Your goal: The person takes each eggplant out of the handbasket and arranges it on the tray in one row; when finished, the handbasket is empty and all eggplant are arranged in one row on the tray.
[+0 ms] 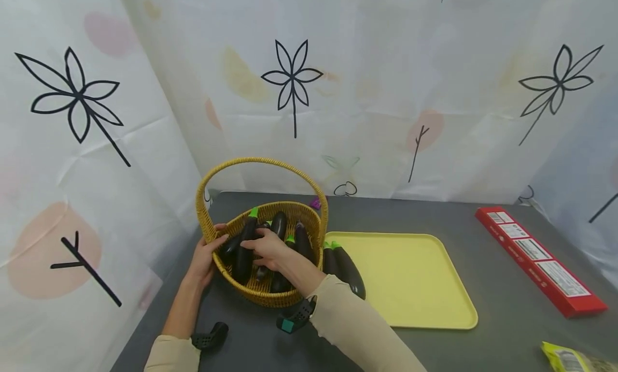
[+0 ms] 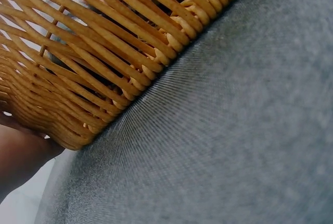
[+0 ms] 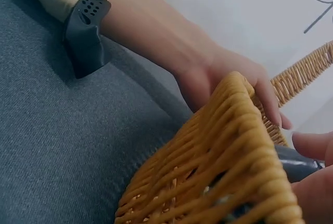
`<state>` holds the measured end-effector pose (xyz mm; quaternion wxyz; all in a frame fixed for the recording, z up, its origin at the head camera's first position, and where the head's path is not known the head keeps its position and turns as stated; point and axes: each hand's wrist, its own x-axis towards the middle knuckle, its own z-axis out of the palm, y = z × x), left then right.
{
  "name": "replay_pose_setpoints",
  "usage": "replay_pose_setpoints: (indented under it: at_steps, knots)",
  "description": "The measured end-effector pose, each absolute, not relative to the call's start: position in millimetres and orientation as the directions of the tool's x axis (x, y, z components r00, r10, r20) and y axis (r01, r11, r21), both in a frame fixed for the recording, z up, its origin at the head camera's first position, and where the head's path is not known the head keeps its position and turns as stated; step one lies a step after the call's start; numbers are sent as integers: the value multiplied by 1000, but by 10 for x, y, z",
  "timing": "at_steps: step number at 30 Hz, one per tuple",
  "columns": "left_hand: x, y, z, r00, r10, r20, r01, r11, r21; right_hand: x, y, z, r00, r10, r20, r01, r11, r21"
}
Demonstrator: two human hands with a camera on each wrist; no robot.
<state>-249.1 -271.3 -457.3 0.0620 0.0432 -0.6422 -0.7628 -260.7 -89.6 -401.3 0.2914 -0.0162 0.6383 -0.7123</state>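
Fingers point(image 3: 314, 145) of the right hand point(image 1: 272, 249) are being bent with a narrow gap between them, and a dark eggplant point(image 1: 245, 251) is being pinched in that gap. This eggplant is being held inside the wicker basket point(image 1: 260, 299), toward its left side, the fingertips being pressed to its middle and the green cap being pointed at the far rim. More eggplants point(image 1: 279, 224) are being contained in the basket, beside and beneath the same hand. By the left hand point(image 1: 204, 259), the basket's left rim is being gripped near the handle's foot, with fingers being hooked over it. On the desk point(image 1: 256, 346), a yellow tray point(image 1: 410, 281) is being flanked by the basket, with two loose eggplants point(image 1: 350, 270) being seen along its left edge.
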Motion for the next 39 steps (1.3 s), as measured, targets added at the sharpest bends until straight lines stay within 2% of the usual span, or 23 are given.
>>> replay_pose_setpoints:
  at_steps: [8, 16, 19, 22, 29, 34, 39]
  knots:
    - [-2509, -2693, -4567, -987, -161, -13, 19, -194, 981, -2565, -1002, -4012, -868, -367, -335, 333, 71, -940]
    - [-2494, -2680, -4590, -985, -168, -32, 3, -202, 979, -2511, -1080, -4031, -909, -286, -304, 234, 255, -938]
    - [-2491, -2682, -4591, -984, -175, -33, 2, -194, 981, -2510, -1036, -4031, -921, -287, -263, 201, 228, -953]
    - [-2494, -2690, -4582, -985, -170, -32, 0, -185, 983, -2531, -959, -4013, -924, -319, -212, 173, 145, -974]
    - [-2504, -2713, -4553, -985, -164, -46, -17, -170, 985, -2597, -762, -3902, -849, -498, -176, 245, -76, -967]
    - [-2498, -2709, -4546, -985, -163, -52, -23, -176, 984, -2593, -622, -3868, -780, -595, -192, 291, -74, -954]
    - [-2503, -2714, -4551, -986, -160, -44, -14, -187, 982, -2535, -455, -3835, -732, -656, -185, 264, -23, -964]
